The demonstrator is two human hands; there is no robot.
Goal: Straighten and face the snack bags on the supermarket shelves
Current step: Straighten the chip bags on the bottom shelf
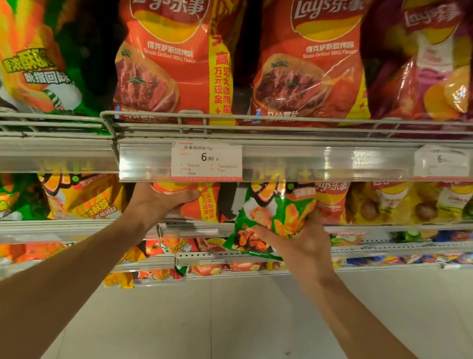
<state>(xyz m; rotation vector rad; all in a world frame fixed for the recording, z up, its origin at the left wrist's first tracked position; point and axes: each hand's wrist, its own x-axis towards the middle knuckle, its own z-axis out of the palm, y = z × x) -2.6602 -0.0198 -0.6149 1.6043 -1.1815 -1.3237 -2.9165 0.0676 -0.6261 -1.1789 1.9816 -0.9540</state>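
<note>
Left hand [159, 201] gripping glossy orange bag [199, 202] on second shelf [196, 228], right hand [298, 242] clutching crinkly green bag [272, 219] just right

This is a shop, a supermarket snack aisle. Tiered metal shelves [317, 157] with wire front rails carry rows of crisp bags [167, 44] faced outward. A printed price tag [207, 159] reading 6.80 sits in the clear shelf-edge strip, above a pale tiled floor [230, 336].
</note>
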